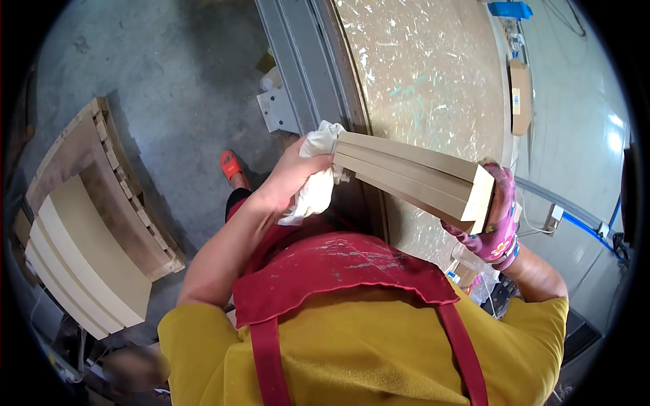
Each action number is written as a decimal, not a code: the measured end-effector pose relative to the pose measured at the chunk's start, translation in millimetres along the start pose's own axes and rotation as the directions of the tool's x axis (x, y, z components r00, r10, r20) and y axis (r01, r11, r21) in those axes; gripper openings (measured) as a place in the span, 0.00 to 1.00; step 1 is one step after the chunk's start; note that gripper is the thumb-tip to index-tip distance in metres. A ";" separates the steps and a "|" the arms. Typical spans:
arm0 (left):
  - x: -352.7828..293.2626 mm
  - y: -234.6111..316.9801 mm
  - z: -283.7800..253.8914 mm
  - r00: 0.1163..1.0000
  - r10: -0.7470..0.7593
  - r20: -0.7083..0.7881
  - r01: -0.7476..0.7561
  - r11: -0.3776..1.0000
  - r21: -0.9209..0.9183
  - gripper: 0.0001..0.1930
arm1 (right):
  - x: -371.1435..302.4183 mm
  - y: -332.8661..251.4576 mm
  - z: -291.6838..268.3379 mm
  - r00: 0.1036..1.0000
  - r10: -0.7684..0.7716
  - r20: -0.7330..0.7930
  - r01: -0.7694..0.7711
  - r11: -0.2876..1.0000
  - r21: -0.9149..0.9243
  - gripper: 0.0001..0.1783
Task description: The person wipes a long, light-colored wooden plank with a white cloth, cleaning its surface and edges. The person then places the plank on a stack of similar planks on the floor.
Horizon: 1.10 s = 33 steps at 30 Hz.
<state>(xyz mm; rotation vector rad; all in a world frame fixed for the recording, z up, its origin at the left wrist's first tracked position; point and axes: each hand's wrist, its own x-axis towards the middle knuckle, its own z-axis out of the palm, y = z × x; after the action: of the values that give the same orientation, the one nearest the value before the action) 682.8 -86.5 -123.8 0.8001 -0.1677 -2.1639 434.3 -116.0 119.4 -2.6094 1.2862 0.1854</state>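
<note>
A stack of long beige boards (406, 159), its side stepped, is held slanting across in front of me, over the edge of the worktable. My left hand (294, 172) is bare and closed around a crumpled white cloth (315, 196), which is pressed to the left end of the boards. At their right end, my right hand (502, 216), in a pink flowered glove, grips the stack. Some of its fingers are hidden behind the boards.
The worktable (433, 74) has a paint-flecked top and a grey metal edge rail (298, 61). On the floor to the left, a wooden pallet (112, 159) carries more beige boards (101, 243). A cardboard box (520, 98) and a blue object (510, 9) lie at the far right.
</note>
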 end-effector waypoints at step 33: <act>22.1 94.8 18.5 0.364 0.857 0.363 -0.512 -0.142 0.847 0.19 | -4.0 -11.5 3.4 0.972 -0.070 -0.226 0.036 0.988 -0.152 0.46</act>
<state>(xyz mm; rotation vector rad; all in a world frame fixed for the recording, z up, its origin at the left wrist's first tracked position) 722.7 -168.5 -85.0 1.2205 -1.4142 -0.5638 441.0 -105.2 118.7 -2.8578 1.3180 -0.0362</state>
